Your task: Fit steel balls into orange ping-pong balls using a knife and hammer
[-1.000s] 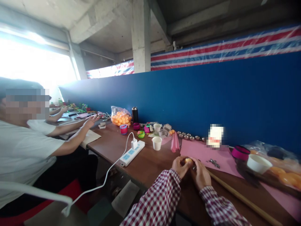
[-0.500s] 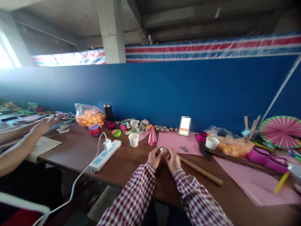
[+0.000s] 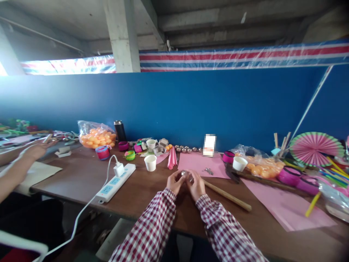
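Note:
My left hand (image 3: 175, 182) pinches a shiny silver metal piece (image 3: 183, 173), rounded like a ball or half ball. Close against it, my right hand (image 3: 196, 186) has its fingers curled round a second silver piece (image 3: 191, 179), mostly hidden by them. Both hands are above the brown table near pink paper (image 3: 191, 163). Small metal bits (image 3: 208, 171) lie on that paper, and several silver balls (image 3: 187, 149) line its far edge. A light wooden handle (image 3: 229, 196) runs rightward from beside my right hand; its other end is hidden.
A white power strip (image 3: 117, 183) with a plugged-in cable lies left. Paper cups (image 3: 150, 163), a bag of orange balls (image 3: 98, 138) and a black flask (image 3: 119, 131) stand behind. Right are a dark hammer-like head (image 3: 231, 173) and pink fan (image 3: 316, 151). Another person's arm (image 3: 23, 163) reaches in at far left.
My hands have parted slightly, and two silver pieces now show where one rounded silver thing showed between them. The whole scene has shifted a little left in view.

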`<state>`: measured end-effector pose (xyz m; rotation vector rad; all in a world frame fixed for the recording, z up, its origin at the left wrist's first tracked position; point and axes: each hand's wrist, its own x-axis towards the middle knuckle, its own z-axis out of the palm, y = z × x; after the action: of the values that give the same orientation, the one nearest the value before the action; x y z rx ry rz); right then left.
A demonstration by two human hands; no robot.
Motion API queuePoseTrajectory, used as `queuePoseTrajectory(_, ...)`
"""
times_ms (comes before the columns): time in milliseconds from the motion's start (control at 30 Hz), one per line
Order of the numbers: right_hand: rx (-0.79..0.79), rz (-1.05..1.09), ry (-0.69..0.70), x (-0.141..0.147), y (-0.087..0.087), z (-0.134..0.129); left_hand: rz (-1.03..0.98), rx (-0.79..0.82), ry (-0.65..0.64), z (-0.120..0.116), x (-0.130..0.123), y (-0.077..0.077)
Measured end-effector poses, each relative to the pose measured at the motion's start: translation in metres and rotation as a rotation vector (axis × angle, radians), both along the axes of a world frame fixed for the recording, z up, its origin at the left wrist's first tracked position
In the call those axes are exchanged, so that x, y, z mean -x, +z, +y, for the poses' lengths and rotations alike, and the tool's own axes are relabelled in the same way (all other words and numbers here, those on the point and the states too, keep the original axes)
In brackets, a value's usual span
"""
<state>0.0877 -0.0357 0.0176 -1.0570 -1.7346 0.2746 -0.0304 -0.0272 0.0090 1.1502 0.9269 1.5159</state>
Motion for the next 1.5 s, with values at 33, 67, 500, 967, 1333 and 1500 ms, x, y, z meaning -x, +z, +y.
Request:
queuePoseTrajectory(33, 0.019, 0.038, 0.009, 0.001, -0.001, 0.001, 0.003, -0.02, 0.003, -0.001, 0.001, 0.001)
queuePoseTrajectory(67, 0.038, 0.07, 0.022, 0.002, -0.002, 0.001, 0.012, -0.046, 0.004, -0.001, 0.001, 0.002)
queuePoseTrajectory(500, 0.106, 0.22, 0.136, 0.0, -0.004, 0.003, -0.063, -0.046, 0.021, -0.006, -0.003, 0.009)
queuePoseTrajectory(967, 0.158, 0.314, 0.176, 0.002, -0.003, 0.006, -0.053, 0.035, -0.032, 0.003, 0.002, -0.002)
queuePoseTrajectory(1333, 0.056, 0.143, 0.096, 0.0, 0.003, -0.001, -0.095, 0.093, -0.051, -0.001, -0.002, 0.001)
queuePoseTrajectory(1500, 0.039, 0.049, 0.055, 0.001, 0.003, -0.001, -0.031, 0.066, -0.024, -0.001, -0.002, 0.002)
